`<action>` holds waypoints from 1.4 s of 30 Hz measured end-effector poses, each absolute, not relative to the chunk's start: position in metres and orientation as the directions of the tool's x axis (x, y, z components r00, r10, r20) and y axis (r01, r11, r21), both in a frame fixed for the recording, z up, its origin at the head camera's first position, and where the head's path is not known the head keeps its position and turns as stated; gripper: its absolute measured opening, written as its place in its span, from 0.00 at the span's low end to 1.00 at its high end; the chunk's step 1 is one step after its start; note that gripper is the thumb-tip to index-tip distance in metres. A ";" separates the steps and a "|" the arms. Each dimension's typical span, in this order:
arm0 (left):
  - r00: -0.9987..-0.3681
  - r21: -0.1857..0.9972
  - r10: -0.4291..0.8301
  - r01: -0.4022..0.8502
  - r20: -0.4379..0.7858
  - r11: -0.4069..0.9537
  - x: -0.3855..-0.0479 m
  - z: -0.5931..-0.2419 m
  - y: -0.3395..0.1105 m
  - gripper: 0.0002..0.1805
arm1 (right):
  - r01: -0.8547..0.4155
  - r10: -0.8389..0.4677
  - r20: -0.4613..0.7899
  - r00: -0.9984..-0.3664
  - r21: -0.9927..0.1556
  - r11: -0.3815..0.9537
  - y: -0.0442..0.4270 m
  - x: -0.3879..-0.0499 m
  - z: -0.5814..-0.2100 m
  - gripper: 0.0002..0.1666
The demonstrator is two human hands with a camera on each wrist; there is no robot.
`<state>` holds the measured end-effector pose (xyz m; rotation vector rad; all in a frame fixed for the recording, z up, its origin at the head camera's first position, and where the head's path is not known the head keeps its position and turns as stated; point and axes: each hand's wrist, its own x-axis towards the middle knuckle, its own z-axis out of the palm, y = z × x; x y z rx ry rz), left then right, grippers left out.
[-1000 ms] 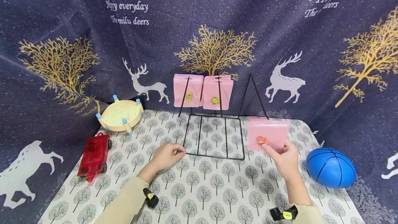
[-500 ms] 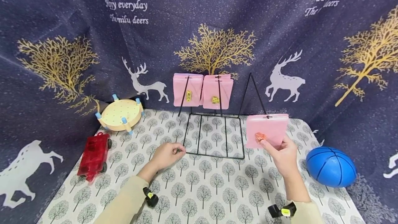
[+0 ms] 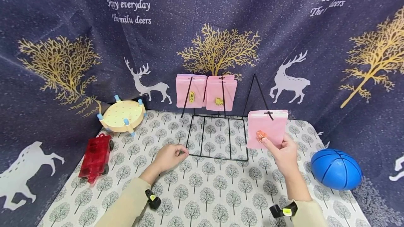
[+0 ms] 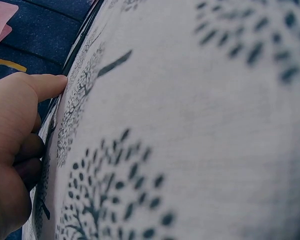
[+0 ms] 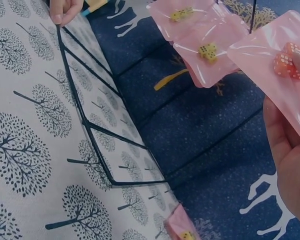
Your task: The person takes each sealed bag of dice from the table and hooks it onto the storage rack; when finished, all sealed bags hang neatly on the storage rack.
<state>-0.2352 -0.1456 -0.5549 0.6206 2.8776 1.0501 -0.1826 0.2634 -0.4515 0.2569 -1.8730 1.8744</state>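
Note:
My right hand [image 3: 285, 155] grips the lower right part of a pink pouch [image 3: 274, 123]. Orange dice [image 3: 261, 136] show in the pouch beside my thumb. At the pouch's top slot, the tip of the right-hand prong of a black wire display rack [image 3: 229, 139] shows in front of the pink; it appears to pass through. My left hand [image 3: 168, 158] pinches the rack's front left corner. Two stacks of pink pouches, the left one [image 3: 190, 90] and the middle one [image 3: 221, 94], hang on the other prongs, with yellow dice inside.
A blue ball [image 3: 336, 169] lies to the right. On the left stand a red toy car [image 3: 96, 158] and a round cream pegged board [image 3: 123, 116] with blue-tipped legs. Another pink pouch [image 5: 182, 225] shows low in the right wrist view. A dark curtain [image 3: 202, 2] hangs behind.
My right hand has lifted the pouch with orange dice up and slightly left; the prong's tip now shows across its top slot. My left hand has stayed at the rack's corner.

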 end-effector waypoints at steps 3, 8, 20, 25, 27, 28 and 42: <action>-0.922 0.619 0.369 0.360 0.119 0.698 -0.235 -0.555 -0.146 0.04 | -0.396 0.228 0.402 -0.887 -0.915 0.076 0.262 -0.185 -0.450 0.14; -0.921 0.621 0.372 0.362 0.120 0.695 -0.235 -0.555 -0.146 0.04 | -0.347 0.252 0.361 -0.898 -0.933 0.100 0.259 -0.192 -0.449 0.14; -0.921 0.624 0.372 0.359 0.116 0.694 -0.236 -0.557 -0.147 0.04 | -0.325 0.265 0.323 -0.909 -0.945 0.037 0.248 -0.214 -0.444 0.15; -0.920 0.628 0.375 0.358 0.112 0.691 -0.236 -0.556 -0.146 0.05 | -0.320 0.290 0.298 -0.910 -0.947 -0.031 0.244 -0.224 -0.441 0.14; -0.920 0.628 0.376 0.360 0.113 0.691 -0.236 -0.556 -0.146 0.05 | -0.320 0.290 0.289 -0.912 -0.945 -0.063 0.242 -0.227 -0.439 0.14; -0.920 0.625 0.376 0.360 0.113 0.693 -0.236 -0.556 -0.146 0.05 | -0.317 0.290 0.285 -0.914 -0.945 -0.073 0.242 -0.230 -0.439 0.13; -0.919 0.622 0.378 0.364 0.115 0.694 -0.236 -0.556 -0.146 0.04 | -0.251 0.273 0.200 -0.941 -0.953 -0.168 0.238 -0.263 -0.426 0.15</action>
